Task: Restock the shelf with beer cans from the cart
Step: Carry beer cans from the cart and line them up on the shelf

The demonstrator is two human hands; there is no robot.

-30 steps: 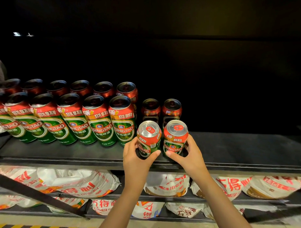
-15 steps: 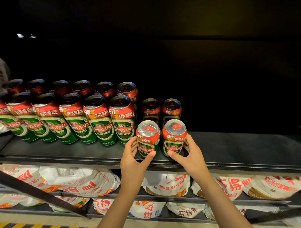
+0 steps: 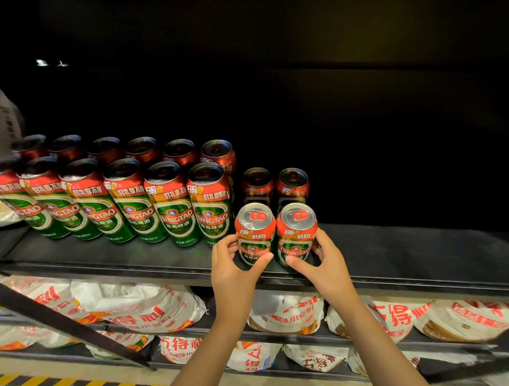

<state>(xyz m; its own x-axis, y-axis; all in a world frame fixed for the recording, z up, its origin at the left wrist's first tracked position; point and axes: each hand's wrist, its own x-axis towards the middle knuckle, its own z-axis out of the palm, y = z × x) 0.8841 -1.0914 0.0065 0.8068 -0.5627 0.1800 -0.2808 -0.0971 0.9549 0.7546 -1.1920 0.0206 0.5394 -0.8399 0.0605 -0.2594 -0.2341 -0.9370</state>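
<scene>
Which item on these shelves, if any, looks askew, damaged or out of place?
Nothing stands out. The short red-and-green beer cans stand upright on the black metal shelf, beside orderly tall red-and-green cans.

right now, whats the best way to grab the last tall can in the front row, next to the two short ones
Grip the tall can round the middle of its green body, coming from the front. It stands upright with another tall can tight on its left and the short can held by the left hand close on its right, so only the front face and the top are free.
</scene>
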